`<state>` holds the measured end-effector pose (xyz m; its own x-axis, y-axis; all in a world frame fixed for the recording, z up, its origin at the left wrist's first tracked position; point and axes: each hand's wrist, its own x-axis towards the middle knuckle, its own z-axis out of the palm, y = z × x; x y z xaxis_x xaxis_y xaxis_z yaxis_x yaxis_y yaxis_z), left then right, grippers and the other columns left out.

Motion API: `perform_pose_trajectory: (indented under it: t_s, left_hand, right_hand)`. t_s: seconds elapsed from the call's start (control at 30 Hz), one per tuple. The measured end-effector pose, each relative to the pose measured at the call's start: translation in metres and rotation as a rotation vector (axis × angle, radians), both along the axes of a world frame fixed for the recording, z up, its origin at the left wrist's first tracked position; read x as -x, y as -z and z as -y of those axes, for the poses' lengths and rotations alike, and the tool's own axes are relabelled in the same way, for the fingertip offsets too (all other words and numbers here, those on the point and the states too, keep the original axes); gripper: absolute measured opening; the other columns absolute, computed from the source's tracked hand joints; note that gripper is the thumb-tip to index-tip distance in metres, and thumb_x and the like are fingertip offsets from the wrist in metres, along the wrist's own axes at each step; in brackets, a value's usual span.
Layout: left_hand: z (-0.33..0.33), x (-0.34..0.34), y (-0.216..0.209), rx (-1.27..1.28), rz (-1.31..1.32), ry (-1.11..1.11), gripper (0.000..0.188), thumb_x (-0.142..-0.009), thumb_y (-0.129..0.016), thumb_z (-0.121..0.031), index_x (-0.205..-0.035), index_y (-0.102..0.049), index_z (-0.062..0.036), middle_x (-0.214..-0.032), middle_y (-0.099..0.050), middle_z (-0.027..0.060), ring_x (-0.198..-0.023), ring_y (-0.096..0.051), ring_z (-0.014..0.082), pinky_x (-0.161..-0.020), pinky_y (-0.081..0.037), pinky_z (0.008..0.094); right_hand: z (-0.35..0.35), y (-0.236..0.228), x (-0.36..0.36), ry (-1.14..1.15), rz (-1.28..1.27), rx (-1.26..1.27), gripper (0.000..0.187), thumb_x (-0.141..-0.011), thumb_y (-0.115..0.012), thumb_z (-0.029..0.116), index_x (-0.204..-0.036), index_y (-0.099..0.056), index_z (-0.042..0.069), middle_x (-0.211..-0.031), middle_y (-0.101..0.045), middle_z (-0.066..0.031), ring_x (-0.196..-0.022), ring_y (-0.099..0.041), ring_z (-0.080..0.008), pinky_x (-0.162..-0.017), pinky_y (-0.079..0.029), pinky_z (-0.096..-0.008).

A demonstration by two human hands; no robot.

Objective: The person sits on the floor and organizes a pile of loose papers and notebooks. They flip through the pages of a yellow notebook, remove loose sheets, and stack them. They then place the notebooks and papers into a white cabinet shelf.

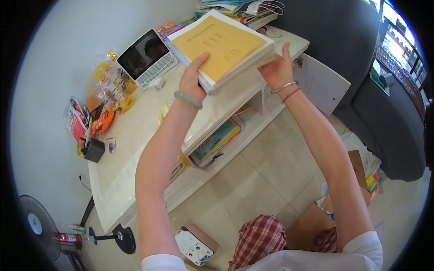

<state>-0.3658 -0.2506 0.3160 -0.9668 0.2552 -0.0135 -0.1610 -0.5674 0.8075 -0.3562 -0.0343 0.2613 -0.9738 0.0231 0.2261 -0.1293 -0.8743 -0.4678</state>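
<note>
A thick stack of papers with a yellow-brown paper envelope on top is held up over the far end of the white cabinet. My left hand grips its near left corner, thumb on top of the envelope and fingers hidden below. At the right edge, my right hand has its fingers against the underside of the stack, partly hidden, while its thumb points up and away. A green bangle is on my left wrist; a silver bracelet and a red cord are on my right.
Behind the stack lie books and papers. To its left stand a white-framed screen device, snack packets and a black pen holder. A cabinet door hangs open. Below are a cardboard box and a fan.
</note>
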Motion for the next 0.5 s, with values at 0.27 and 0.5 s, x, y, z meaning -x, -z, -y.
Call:
perform_pose_trajectory:
  t_s: [0.27, 0.5]
  left_hand:
    - [-0.007, 0.144, 0.026, -0.034, 0.117, -0.057, 0.044, -0.085, -0.06, -0.006, -0.126, -0.046, -0.0033, -0.123, -0.056, 0.0148, -0.11, -0.057, 0.0312, -0.091, -0.049, 0.0445]
    - [-0.014, 0.191, 0.042, 0.083, 0.195, -0.064, 0.042, -0.085, -0.062, -0.011, -0.124, -0.047, -0.0055, -0.124, -0.056, 0.0139, -0.109, -0.057, 0.0313, -0.088, -0.048, 0.0495]
  right_hand:
    - [0.006, 0.017, 0.075, 0.249, 0.012, -0.522, 0.074, -0.092, -0.041, 0.058, -0.141, -0.029, 0.003, -0.138, -0.042, -0.0132, -0.127, -0.041, -0.0239, -0.106, -0.03, -0.0405]
    - [0.005, 0.039, 0.076, 0.425, -0.042, -0.726, 0.07, -0.095, -0.041, 0.052, -0.143, -0.026, 0.004, -0.142, -0.04, -0.0117, -0.131, -0.038, -0.0222, -0.106, -0.028, -0.0354]
